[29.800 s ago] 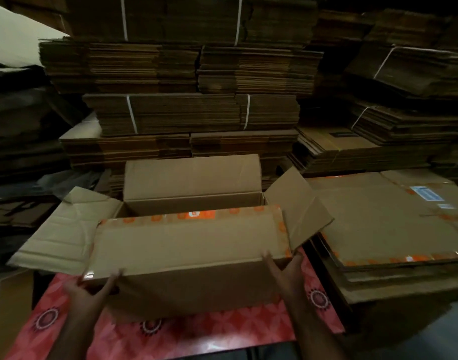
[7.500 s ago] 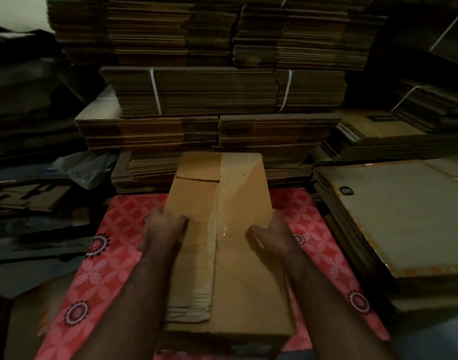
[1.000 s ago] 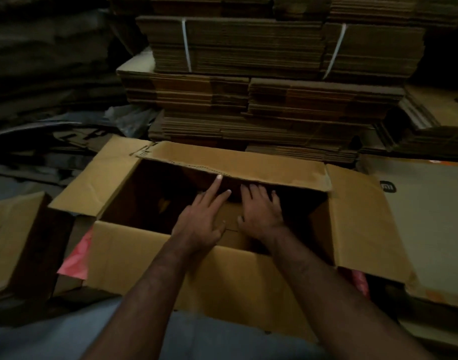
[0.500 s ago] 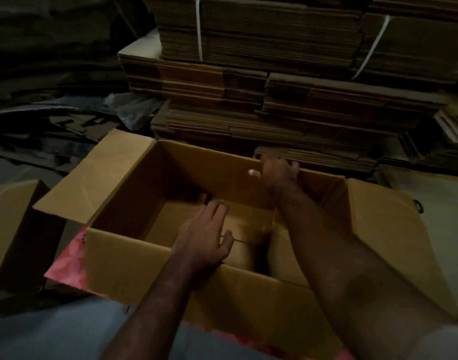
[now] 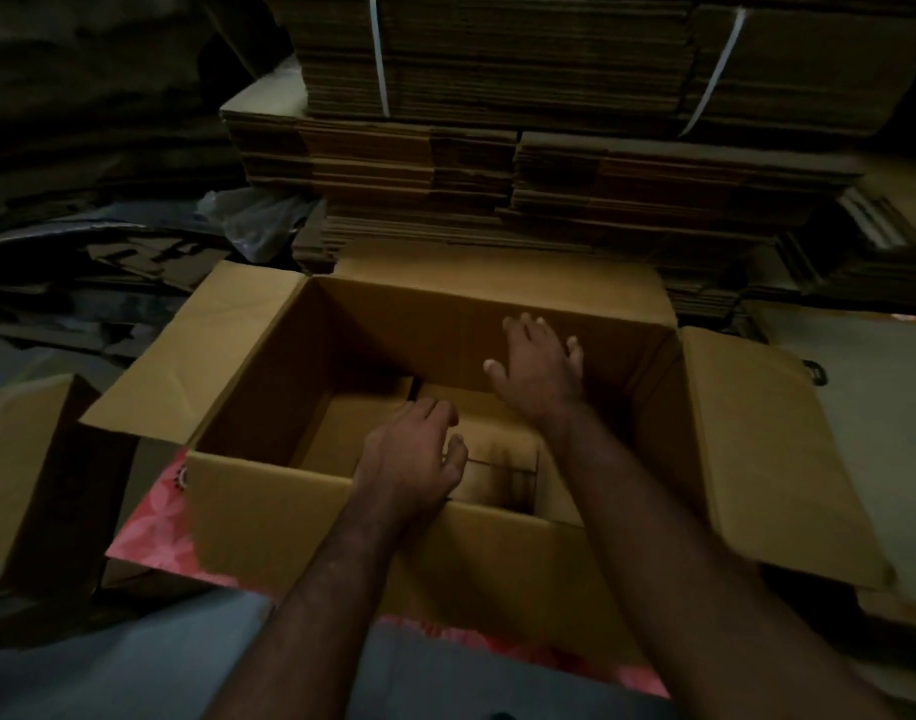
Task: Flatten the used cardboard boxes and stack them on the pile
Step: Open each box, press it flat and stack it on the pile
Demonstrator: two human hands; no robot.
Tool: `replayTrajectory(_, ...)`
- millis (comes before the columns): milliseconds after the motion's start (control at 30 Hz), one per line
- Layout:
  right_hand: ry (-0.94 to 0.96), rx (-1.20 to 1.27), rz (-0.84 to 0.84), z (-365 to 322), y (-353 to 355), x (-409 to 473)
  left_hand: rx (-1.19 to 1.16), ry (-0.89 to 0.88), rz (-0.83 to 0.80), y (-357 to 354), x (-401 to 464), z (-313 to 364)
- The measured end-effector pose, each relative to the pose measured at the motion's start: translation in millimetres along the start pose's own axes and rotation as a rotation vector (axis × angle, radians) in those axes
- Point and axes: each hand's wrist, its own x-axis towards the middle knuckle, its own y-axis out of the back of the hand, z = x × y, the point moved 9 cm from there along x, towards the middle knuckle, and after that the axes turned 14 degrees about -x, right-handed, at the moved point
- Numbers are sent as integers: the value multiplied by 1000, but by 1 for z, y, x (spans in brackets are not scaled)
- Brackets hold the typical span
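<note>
Open cardboard box (image 5: 310,517) stands on the red patterned mat (image 5: 149,532), all four top flaps folded outward. Both hands are inside it. Left hand (image 5: 412,459) hovers low over the bottom flaps (image 5: 341,433), fingers loosely curled, gripping nothing. Right hand (image 5: 541,368) is spread flat against the box's far wall. Box holds nothing but its own floor flaps, with a dark gap between them.

Judgement: push the floor flaps down through that seam, then press opposite corners together to collapse it. Flattened pile (image 5: 861,459) sits just right of the box; strapped bundles (image 5: 497,70) lie behind it.
</note>
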Motion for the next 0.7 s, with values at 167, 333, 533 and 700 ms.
replayTrajectory(167,22,42,-35,-23,-13,-134,-164,-56,113,13,-8,-2)
replayTrajectory(333,57,-8,111,-63,-30,-229,-147,-195,70,26,-48,6)
replayTrajectory(533,-13,-219,90,-68,-18,-231,129,-251,-190,20,-112,-32)
replayTrajectory(700,-218,-235,73,-36,-9,-231,238,-132,-112,55,-107,-66)
